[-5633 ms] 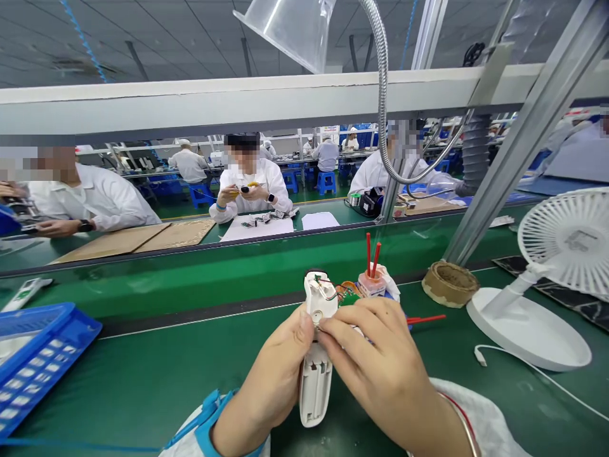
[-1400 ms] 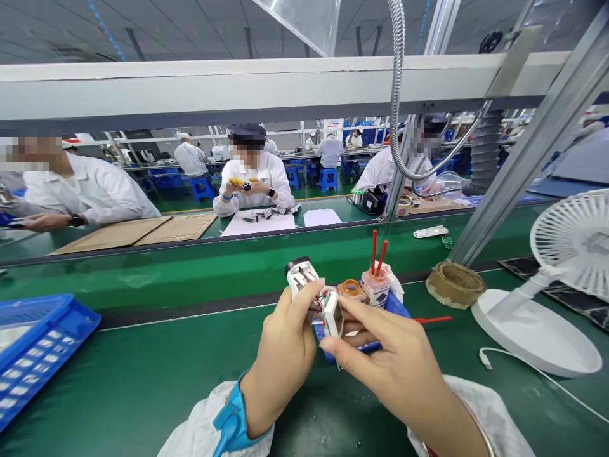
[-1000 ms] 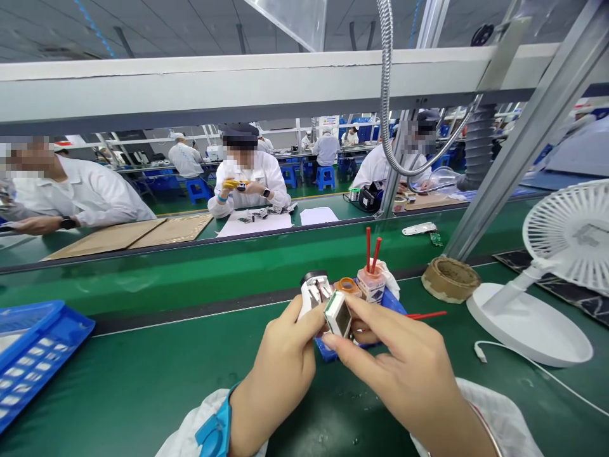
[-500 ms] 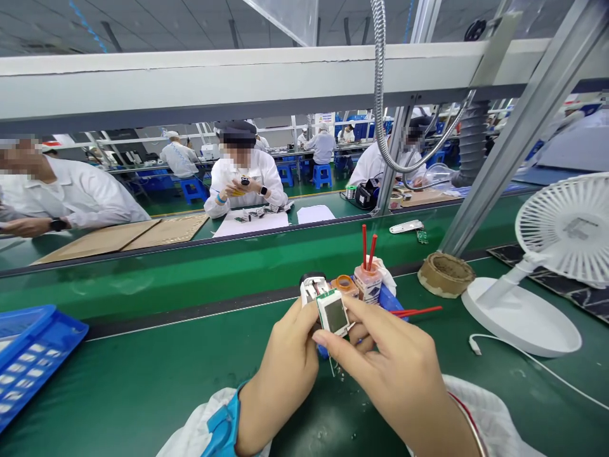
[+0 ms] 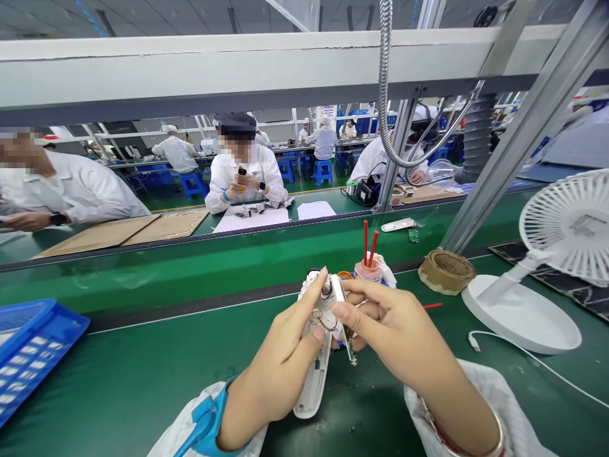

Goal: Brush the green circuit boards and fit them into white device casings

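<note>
My left hand [image 5: 280, 355], with a blue strap at the wrist, grips a long white plastic housing [image 5: 314, 387] by its upper part. Thin wires and a small metal coil [image 5: 316, 315] show inside the open shell. Pinched in my right hand [image 5: 390, 324] is a circuit board with a white-framed screen [image 5: 339, 289], turned edge-on beside the housing. Its lower end, with small metal parts, points down toward the table. Wires run between the two parts. Behind my fingers, a pink-filled jar [image 5: 368, 271] holding red sticks is partly hidden.
A blue basket [image 5: 42, 343] stands at the left. To the right are a tape roll [image 5: 446, 271], a white fan [image 5: 521, 304] and its cable [image 5: 537, 365]. Beyond the green divider [image 5: 166, 263] lie a white shell [image 5: 398, 225] and a small board [image 5: 413, 235]; co-workers [image 5: 245, 165] sit there.
My right hand has turned the screen board from face-up to edge-on and drawn it to the right of the housing. The housing's open inside and its wires now show.
</note>
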### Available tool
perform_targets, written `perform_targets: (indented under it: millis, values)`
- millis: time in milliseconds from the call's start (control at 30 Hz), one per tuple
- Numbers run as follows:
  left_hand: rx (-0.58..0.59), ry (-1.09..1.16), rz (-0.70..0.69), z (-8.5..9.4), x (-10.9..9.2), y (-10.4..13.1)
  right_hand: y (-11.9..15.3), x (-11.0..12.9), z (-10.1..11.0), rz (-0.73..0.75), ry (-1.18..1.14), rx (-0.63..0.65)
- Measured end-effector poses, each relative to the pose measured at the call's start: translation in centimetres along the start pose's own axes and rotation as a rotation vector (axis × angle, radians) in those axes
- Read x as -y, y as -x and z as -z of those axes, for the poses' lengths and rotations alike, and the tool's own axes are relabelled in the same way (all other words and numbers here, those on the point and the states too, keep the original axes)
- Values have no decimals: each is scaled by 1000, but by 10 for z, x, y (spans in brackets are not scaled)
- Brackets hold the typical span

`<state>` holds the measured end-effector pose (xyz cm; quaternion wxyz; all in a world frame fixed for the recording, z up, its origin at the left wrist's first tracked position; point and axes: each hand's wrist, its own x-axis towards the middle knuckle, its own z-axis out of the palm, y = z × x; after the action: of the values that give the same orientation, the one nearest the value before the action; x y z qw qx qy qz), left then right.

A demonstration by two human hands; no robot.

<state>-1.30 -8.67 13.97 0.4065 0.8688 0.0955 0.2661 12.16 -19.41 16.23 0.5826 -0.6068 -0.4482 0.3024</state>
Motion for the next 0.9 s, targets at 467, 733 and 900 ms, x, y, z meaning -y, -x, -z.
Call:
perform_targets:
  millis: [467,733,900]
  values:
    - [-125,-206,-15,-8,0,-6,0,-1,-3,65,142,-22]
    - [-98,-193,20,-5,-6,-7,4,0,-6,94,253,-88]
    - [-155,-201,-5,-4,-6,-7,7,-10,-17,224,385,-272]
